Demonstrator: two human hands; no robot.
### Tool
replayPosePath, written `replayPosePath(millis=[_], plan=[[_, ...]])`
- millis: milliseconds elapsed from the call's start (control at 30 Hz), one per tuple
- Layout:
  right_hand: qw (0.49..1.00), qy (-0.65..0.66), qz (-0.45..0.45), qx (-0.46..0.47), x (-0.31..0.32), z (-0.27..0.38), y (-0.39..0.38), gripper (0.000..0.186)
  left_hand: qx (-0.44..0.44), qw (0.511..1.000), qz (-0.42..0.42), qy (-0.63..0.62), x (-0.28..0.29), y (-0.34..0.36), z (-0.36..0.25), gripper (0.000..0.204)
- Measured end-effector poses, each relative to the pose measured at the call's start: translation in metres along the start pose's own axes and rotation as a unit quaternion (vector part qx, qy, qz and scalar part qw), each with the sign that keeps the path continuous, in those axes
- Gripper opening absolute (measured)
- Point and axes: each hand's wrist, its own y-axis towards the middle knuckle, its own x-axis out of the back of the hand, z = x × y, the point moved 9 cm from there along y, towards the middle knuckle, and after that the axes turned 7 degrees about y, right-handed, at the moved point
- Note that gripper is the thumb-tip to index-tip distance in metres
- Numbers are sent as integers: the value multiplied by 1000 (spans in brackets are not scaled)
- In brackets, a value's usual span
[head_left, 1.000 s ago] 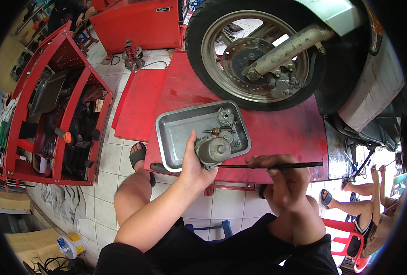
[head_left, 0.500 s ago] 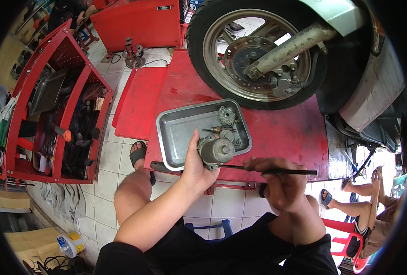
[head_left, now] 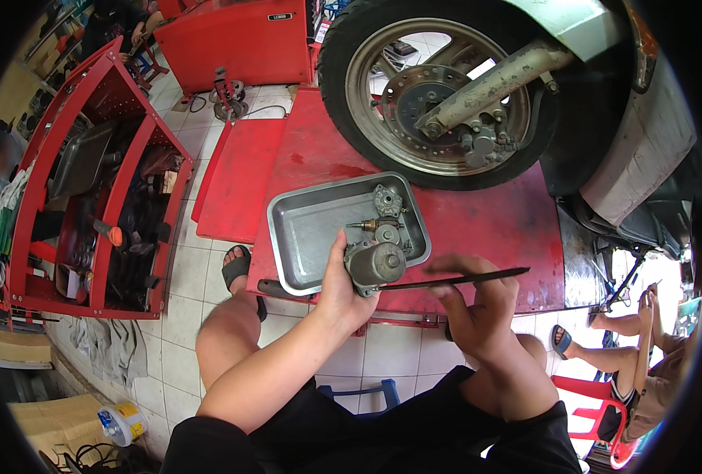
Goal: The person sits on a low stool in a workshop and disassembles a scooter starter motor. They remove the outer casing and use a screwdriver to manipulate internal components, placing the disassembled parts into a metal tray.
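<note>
My left hand (head_left: 341, 286) grips a small grey cylindrical motor part (head_left: 376, 263) over the near right corner of a metal tray (head_left: 311, 229). My right hand (head_left: 471, 308) holds a long thin dark tool (head_left: 454, 280), whose tip touches the motor part's lower edge. Inside the tray lie a grey cast housing (head_left: 387, 200) and a small brass-tipped fitting (head_left: 369, 225). The tray rests on a red lift platform (head_left: 493, 225).
A motorcycle front wheel (head_left: 446, 95) with brake disc stands on the platform just behind the tray. A red tool cart (head_left: 90, 197) full of tools is at left. My sandalled foot (head_left: 236, 267) is on the tiled floor. Another seated person's legs (head_left: 635, 332) are at right.
My right hand and the thin tool have shifted left, bringing the tip against the motor part. My left hand keeps hold of the part in about the same place.
</note>
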Motion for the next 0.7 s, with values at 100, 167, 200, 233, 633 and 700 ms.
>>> replayPosePath(millis=[100, 167, 200, 233, 633, 700], plan=[[959, 254, -112, -48, -5, -1, 0, 28, 2, 1000, -4, 5, 1, 0, 2, 52], [975, 219, -44, -23, -3, -2, -1, 36, -7, 1000, 2, 8, 4, 2, -1, 53], [984, 179, -14, -7, 3, -7, -6, 40, -6, 1000, 2, 9, 2, 2, 0, 52], [990, 139, 16, 8, 4, -14, -13, 45, -4, 1000, 2, 10, 1, 0, 1, 52], [987, 158, -32, -13, 5, -15, -11, 35, 0, 1000, 4, 4, 4, 1, 2, 50], [998, 61, 23, 5, 2, -16, -12, 39, -4, 1000, 4, 6, 2, 1, 1, 51]])
